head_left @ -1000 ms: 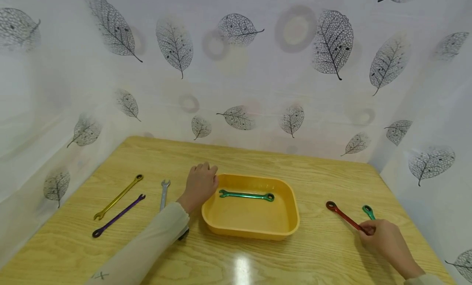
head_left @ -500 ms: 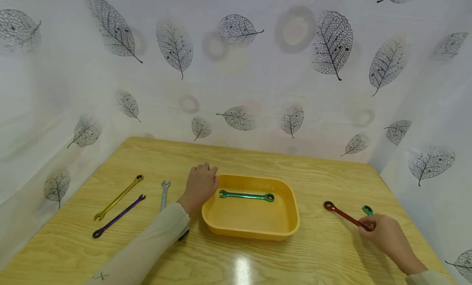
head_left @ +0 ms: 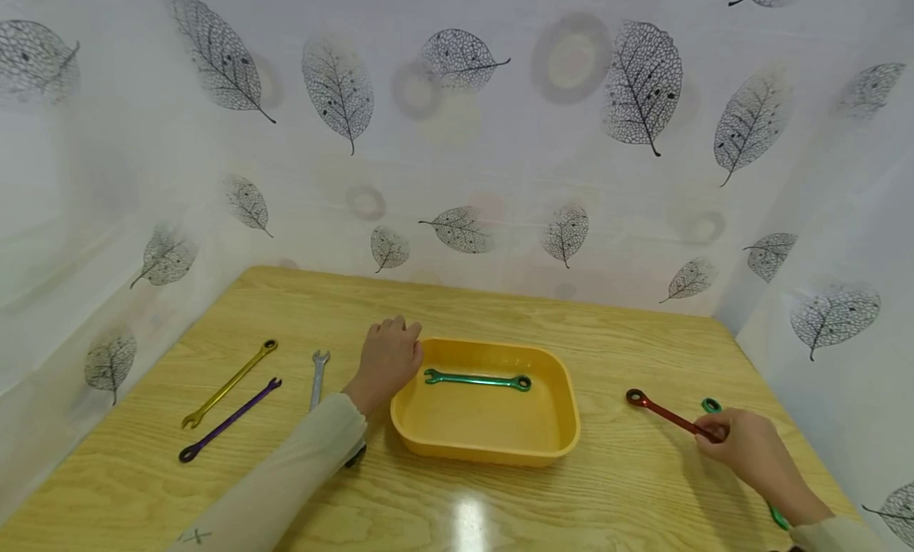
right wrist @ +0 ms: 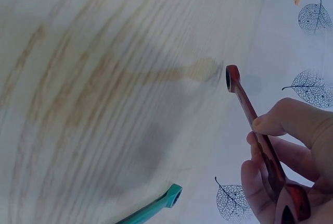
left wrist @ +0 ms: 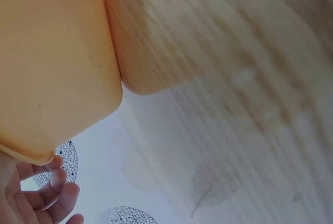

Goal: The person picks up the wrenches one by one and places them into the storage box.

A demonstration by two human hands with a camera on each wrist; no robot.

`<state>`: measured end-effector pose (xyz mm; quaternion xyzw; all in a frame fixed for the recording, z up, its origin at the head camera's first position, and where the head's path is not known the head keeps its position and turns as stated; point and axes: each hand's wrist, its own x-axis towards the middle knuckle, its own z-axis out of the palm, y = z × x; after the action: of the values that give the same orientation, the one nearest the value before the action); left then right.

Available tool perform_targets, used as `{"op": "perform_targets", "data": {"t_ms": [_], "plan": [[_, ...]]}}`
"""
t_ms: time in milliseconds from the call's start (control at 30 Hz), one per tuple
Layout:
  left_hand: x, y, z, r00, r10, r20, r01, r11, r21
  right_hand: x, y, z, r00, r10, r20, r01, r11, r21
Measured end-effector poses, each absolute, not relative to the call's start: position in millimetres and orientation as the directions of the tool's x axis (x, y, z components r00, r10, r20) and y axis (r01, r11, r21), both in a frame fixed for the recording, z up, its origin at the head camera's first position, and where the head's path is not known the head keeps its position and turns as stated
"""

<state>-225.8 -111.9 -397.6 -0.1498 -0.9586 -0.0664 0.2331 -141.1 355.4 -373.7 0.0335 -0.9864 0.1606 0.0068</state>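
My right hand point(head_left: 746, 453) pinches a red combination wrench point(head_left: 667, 415) by one end, its ring end pointing left toward the tray. In the right wrist view, thumb and fingers close on the wrench's shank point(right wrist: 248, 110), and its shadow falls on the table apart from it. Under that hand lies a green wrench point(head_left: 711, 405), partly hidden. My left hand point(head_left: 389, 355) grips the back left rim of a yellow plastic tray point(head_left: 478, 454); the left wrist view has curled fingers point(left wrist: 63, 203) at the tray's lip. Inside the tray lies another green wrench point(head_left: 477, 379).
Left of the tray, a gold wrench point(head_left: 230, 384) and a purple wrench point(head_left: 232, 419) lie on the wooden table point(head_left: 571, 504). A silver wrench point(head_left: 317, 379) is partly covered by the left forearm, with a dark end point(head_left: 355, 456) showing beyond. Leaf-printed curtains point(head_left: 464, 155) surround the table.
My right hand has risen slightly with the red wrench, whose ring end moved a little left. More of the green wrench's lower end shows. The left hand and tray stay put.
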Motion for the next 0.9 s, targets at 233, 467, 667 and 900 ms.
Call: {"op": "perform_targets", "data": {"t_ms": [233, 467, 667, 900], "plan": [[-226.1, -111.9, -398.1, -0.848, 0.257, 0.464, 0.318, 0.946, 0.058, -141.9, 355.5, -368.9, -0.997, -0.067, 0.045, -0.078, 0.945, -0.317], [-226.9, -112.5, -399.5, -0.846, 0.258, 0.467, 0.318, 0.947, 0.053, -142.8, 356.5, -360.0, -0.991, -0.090, 0.096, -0.117, 0.937, -0.330], [-227.3, -112.7, -400.4, -0.840, 0.259, 0.476, 0.321, 0.946, 0.052, -145.1, 355.5, -351.1, -0.984, -0.112, 0.142, -0.152, 0.937, -0.314], [-227.4, -112.4, -400.2, -0.837, 0.260, 0.481, 0.323, 0.945, 0.051, -148.9, 348.2, -341.4, -0.970, -0.123, 0.209, -0.183, 0.936, -0.300]]}}
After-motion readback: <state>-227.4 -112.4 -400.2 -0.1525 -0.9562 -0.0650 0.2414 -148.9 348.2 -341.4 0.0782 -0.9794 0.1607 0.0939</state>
